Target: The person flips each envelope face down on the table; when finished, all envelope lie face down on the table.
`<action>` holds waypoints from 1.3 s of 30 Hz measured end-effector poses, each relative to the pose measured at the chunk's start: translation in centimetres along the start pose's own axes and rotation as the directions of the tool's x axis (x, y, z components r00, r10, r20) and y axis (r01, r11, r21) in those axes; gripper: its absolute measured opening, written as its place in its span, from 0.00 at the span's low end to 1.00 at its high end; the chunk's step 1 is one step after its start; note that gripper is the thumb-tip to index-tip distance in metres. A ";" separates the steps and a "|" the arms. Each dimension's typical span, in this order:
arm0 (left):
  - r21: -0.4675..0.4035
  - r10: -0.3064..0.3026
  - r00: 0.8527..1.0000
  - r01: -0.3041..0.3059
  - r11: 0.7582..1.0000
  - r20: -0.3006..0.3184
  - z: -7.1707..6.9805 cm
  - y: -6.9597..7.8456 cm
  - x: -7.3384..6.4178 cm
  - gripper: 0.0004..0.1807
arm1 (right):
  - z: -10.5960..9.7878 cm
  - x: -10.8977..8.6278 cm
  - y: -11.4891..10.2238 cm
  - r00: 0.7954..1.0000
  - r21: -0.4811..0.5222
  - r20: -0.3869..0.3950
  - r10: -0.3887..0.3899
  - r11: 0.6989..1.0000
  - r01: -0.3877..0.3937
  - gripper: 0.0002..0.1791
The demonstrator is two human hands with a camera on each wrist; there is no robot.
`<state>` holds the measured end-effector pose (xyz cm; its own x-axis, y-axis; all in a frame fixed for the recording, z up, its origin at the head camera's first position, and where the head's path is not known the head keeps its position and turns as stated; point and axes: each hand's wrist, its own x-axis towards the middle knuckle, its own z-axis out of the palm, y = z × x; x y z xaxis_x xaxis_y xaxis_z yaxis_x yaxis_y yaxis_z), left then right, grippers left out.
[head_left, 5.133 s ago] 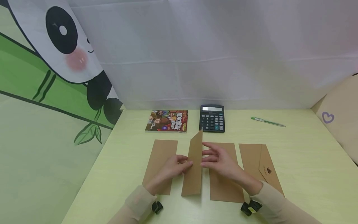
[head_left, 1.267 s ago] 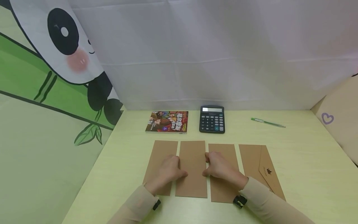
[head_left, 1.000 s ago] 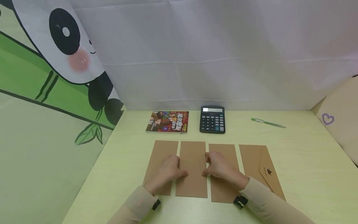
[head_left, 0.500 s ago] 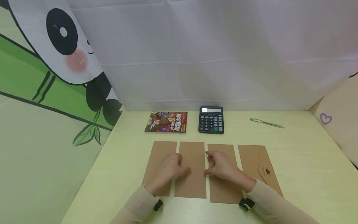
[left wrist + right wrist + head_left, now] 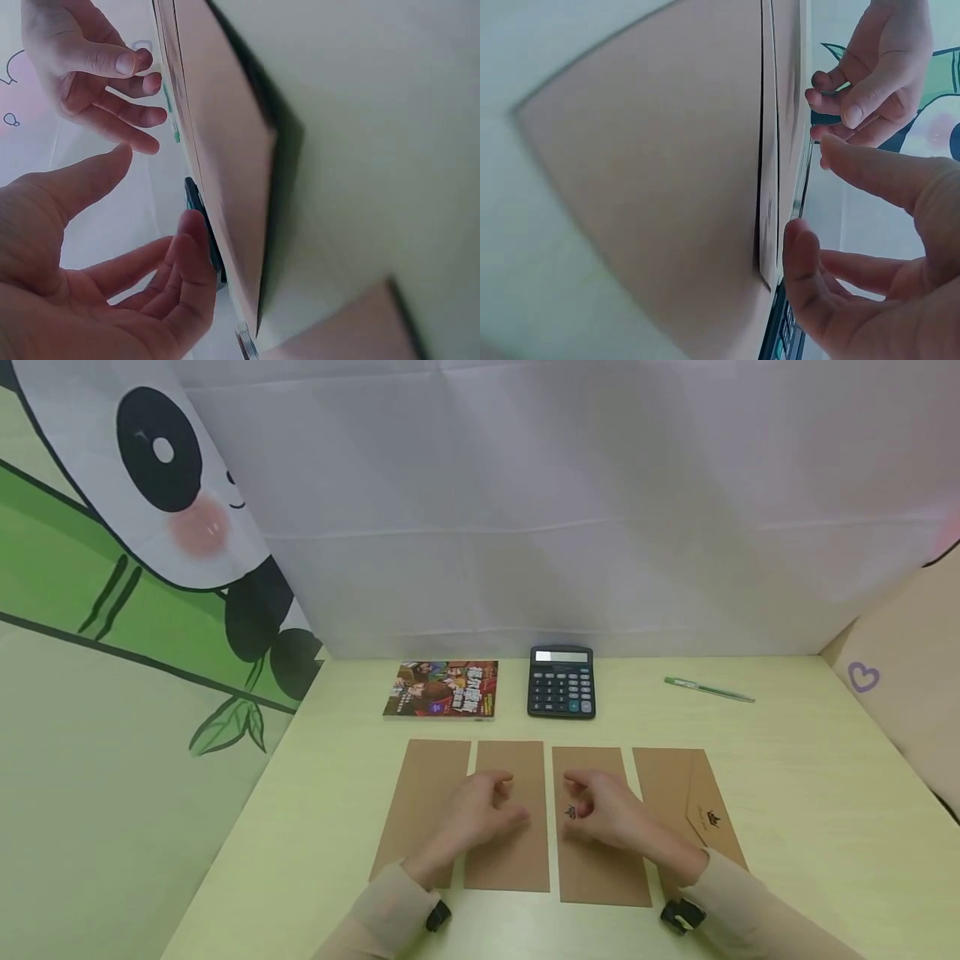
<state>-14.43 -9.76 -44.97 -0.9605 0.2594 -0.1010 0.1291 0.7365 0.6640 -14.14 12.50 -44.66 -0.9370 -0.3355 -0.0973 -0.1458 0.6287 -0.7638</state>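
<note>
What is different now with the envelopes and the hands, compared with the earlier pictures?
The second envelope from the left, earlier held upright, now lies flat in the row. The left hand and right hand have let go of it and shifted slightly to the right. The other envelopes, book, calculator and pen look unmoved.

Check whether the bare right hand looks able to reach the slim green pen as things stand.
Probably yes: the right hand appears to hold nothing, and only low brown paper envelopes and pale yellow tabletop lie between it and the pen.
</note>
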 end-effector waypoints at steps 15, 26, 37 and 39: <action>0.008 0.179 0.979 -0.180 0.984 0.100 1.1 0.6 0.6 0.17 | -1.7 -1.0 1.5 0.993 -0.122 -0.054 0.109 0.986 -0.115 0.45; 0.067 0.154 0.971 -0.169 0.983 0.182 1.6 1.1 1.0 0.14 | -2.6 -1.3 2.4 0.993 -0.189 -0.058 0.100 0.976 -0.109 0.48; 0.107 0.138 0.966 -0.164 0.981 0.221 2.1 2.3 0.9 0.26 | -2.8 -1.5 2.7 0.988 -0.213 -0.064 0.144 0.965 -0.155 0.50; 0.124 0.121 0.965 -0.152 0.981 0.231 2.3 2.5 0.9 0.27 | -2.7 -1.5 2.8 0.987 -0.213 -0.061 0.146 0.964 -0.156 0.50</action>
<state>-14.46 -6.26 -45.07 -0.8546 0.4839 -0.1886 0.3035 0.7600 0.5748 -13.98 16.70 -44.89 -0.9659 -0.1963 -0.1687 -0.0620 0.8084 -0.5854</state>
